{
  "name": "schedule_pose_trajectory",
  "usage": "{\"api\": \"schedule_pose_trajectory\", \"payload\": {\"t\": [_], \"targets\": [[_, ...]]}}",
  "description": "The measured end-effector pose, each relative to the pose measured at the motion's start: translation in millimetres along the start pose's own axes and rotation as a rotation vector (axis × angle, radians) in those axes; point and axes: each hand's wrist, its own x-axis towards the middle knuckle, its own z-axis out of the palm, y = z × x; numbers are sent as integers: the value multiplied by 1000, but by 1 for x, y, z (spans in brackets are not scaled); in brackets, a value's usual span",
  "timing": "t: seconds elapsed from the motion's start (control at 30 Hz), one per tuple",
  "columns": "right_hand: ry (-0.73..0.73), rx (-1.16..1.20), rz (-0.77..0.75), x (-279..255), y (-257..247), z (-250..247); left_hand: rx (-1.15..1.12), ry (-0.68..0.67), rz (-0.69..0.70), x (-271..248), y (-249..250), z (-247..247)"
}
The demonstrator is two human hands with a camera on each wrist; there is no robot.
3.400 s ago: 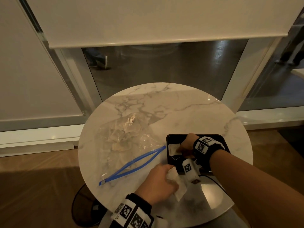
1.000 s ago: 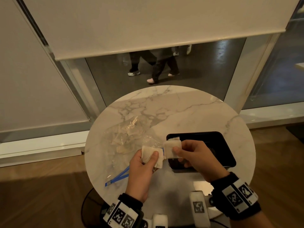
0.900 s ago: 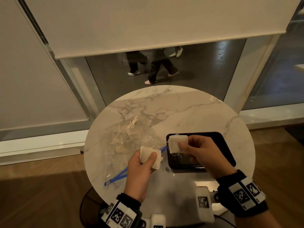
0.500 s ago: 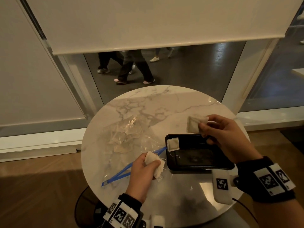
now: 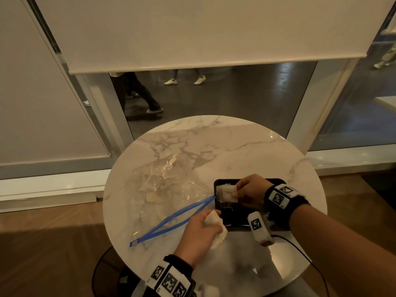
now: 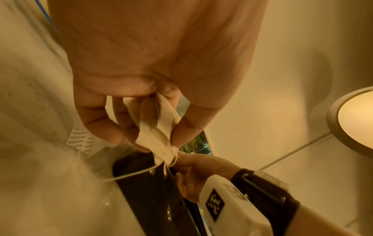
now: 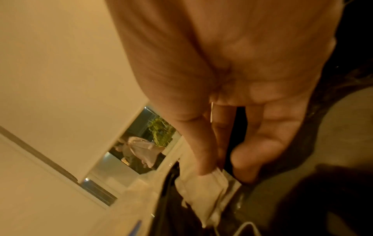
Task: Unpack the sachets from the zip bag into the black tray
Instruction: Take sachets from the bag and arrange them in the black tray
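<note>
Setting pale paper sachet (image 5: 227, 193) into glossy black tray (image 5: 276, 182) | right hand (image 5: 248, 192) pinched it | left hand (image 5: 200, 231) clutched crumpled spare sachets (image 5: 215, 225) | better release low, flat.

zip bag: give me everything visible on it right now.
The zip bag is clear, crinkled, glossy plastic with a blue zip strip along its near edge. Its mouth gapes open in a long slit. It lies flat on the marble table, left of the black tray, one zip end touching the tray's corner. Pale sachets show through it. Neither hand touches it.
</note>
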Motion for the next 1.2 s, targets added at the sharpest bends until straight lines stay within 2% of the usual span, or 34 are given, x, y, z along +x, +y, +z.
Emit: {"api": "schedule_pose_trajectory", "payload": {"t": [0.13, 0.2, 0.37, 0.57, 0.7, 0.9, 1.2], "targets": [[72, -127, 37, 16, 2, 7, 73, -6, -7, 4, -2, 2], [76, -191, 65, 21, 2, 10, 81, -7, -12, 5, -3, 2], [91, -180, 110, 26, 3, 15, 84, -18, 13, 4, -5, 3], [94, -375, 169, 32, 2, 15, 71, -16, 15, 4, -4, 3], [156, -336, 228, 30, 0, 14, 70, -26, 19, 5, -5, 3], [150, -142, 232, 36, 2, 20, 66, -22, 30, 6, -6, 4], [28, -154, 192, 39, 2, 26, 63, -20, 31, 9, -9, 4]]}}
